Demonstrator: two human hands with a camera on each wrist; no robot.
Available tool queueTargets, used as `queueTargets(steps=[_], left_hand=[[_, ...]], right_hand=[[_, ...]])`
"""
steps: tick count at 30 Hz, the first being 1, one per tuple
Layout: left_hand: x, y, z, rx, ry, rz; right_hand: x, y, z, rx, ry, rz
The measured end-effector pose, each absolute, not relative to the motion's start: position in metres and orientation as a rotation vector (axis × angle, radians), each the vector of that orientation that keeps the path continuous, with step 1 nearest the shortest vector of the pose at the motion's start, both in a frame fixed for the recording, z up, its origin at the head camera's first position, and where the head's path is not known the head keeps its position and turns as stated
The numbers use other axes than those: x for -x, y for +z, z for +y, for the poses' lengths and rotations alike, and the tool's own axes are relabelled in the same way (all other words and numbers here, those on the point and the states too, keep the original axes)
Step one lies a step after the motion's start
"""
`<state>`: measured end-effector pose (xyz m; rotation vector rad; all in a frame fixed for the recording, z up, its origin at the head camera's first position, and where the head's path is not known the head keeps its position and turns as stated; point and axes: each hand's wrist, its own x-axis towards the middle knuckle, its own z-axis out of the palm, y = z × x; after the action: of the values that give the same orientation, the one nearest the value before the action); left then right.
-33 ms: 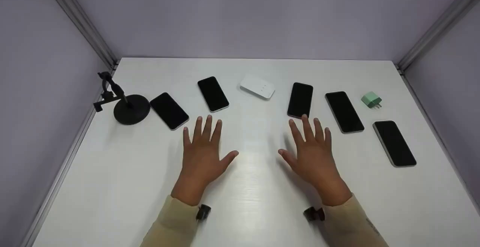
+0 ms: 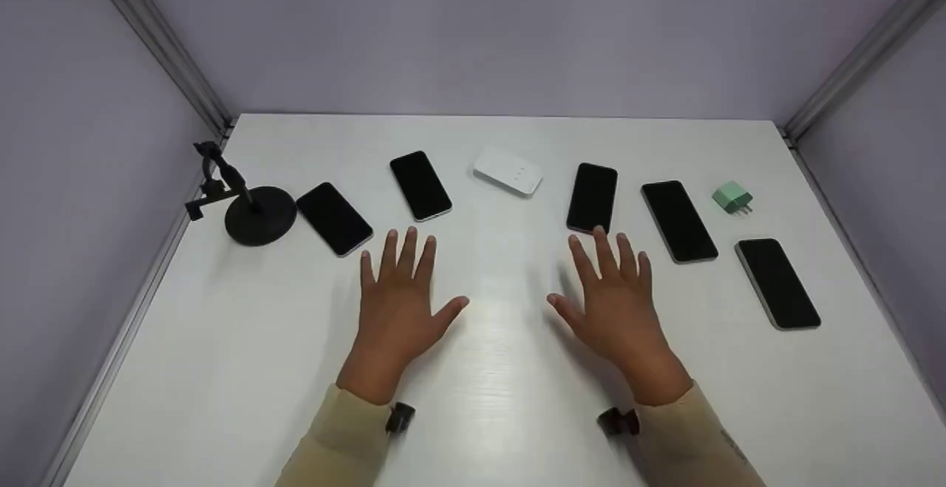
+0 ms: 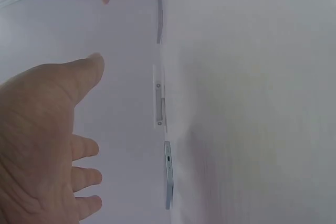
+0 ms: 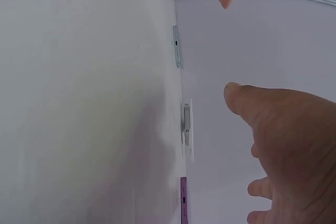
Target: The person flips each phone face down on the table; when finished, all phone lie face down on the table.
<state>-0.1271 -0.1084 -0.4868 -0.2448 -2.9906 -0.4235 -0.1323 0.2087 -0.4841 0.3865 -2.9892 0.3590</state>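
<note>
My left hand hovers above the white table, palm down, fingers spread and thumb pointing inward, holding nothing. Beyond its fingertips lie two black-screened smartphones, one at the left and one farther back. My right hand has the same spread pose, also with nothing in it. Its fingertips overlap the lower edge of a third smartphone in the head view. Between the hands, farther back, rests a white box-like device with small dots; the left wrist view shows its edge past the thumb.
At the far left stands a black stand with a round base and jointed arm. Toward the right lie two more smartphones, one slanted and one nearer the edge, plus a green plug adapter. Pale walls enclose the table.
</note>
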Motion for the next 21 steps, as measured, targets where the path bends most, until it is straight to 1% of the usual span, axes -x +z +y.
queueTargets(steps=[6,14,21], left_hand=[[0.138,-0.488,-0.126,0.172,-0.54,-2.954],[0.157,-0.492,-0.163,-0.001,-0.721,-2.906],[0.173,-0.495,-0.183,-0.029,-0.726,-2.952]], right_hand=[[0.142,-0.483,0.194,-0.464,0.53,-2.899],[0.166,-0.483,0.153,-0.559,0.809,-2.916],[0.179,-0.484,0.121,-0.647,0.902,-2.934]])
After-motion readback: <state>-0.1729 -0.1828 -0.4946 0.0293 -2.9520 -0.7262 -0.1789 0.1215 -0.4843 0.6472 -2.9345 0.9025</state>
